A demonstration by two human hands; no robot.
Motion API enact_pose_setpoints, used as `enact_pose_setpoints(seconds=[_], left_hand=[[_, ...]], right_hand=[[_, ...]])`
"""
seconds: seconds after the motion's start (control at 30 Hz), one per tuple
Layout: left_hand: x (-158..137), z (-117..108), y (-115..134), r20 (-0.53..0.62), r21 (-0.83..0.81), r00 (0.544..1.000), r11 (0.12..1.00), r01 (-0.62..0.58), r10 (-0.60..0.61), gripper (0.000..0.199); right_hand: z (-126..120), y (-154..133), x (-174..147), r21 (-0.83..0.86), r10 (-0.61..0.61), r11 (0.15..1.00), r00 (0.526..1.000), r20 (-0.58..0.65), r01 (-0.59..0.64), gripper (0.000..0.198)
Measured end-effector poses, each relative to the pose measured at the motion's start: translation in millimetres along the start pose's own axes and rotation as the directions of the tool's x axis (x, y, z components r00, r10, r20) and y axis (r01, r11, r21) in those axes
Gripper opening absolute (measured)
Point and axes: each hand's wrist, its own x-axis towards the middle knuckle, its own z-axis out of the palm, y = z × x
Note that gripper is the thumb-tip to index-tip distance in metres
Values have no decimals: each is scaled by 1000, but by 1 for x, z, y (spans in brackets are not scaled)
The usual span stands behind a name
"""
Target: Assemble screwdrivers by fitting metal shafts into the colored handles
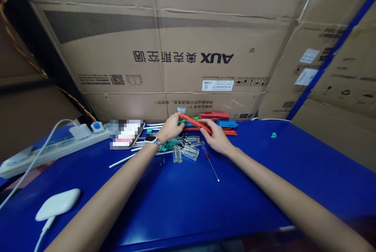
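Note:
A long orange-red plastic piece [194,122], slotted along its length, slants above a pile at the back of the table. My left hand [169,127] is closed on its upper left end, and my right hand [216,136] grips the lower right end. Behind and beside it lie a red plastic piece [216,115] and a blue one [229,123]. Beneath my hands are several silver metal rods [122,161], small clear plastic pieces [190,152] and tangled thin parts. A screwdriver [208,156] with a clear and red handle lies just in front of my right hand.
At the left are a phone [136,138], a white power strip [55,146] with plugs, and a white earbud case [58,204] on a cable. A small green piece [273,135] lies at the right. Cardboard [182,29] walls off the back of the blue table [182,205].

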Motion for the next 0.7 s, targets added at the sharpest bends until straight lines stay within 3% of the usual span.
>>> enact_pose_setpoints(seconds=[0.1, 0.17, 0.23, 0.33, 0.43, 0.6, 0.7], left_hand=[[-1, 3, 10, 74, -214, 996, 975, 64, -50, 51], [-1, 4, 19, 138, -332, 989, 938, 98, -54, 47], [1, 7, 29, 166, -350, 986, 934, 68, -9, 36], [14, 19, 39, 103, -275, 992, 961, -38, 69, 24], [34, 36, 43, 43, -189, 997, 980, -58, 67, 19], [57, 63, 38, -22, 35, 994, 994, -102, 103, 37], [57, 71, 32, 6, 132, 990, 981, -141, 141, 41]], right_hand=[[-14, 3, -7, -21, 20, 1000, 1000, 1, -20, 28], [-24, 7, -10, -40, 21, 999, 1000, -1, -21, 29], [-36, 12, -12, -85, 13, 996, 1000, 1, -13, 31], [-55, 20, -8, -243, 10, 970, 999, 34, -2, 34], [-72, 32, 7, -427, 34, 904, 995, 91, 8, 34], [-86, 57, 43, -547, 17, 835, 992, 125, 55, 37], [-85, 71, 57, -557, -8, 827, 993, 119, 74, 35]])
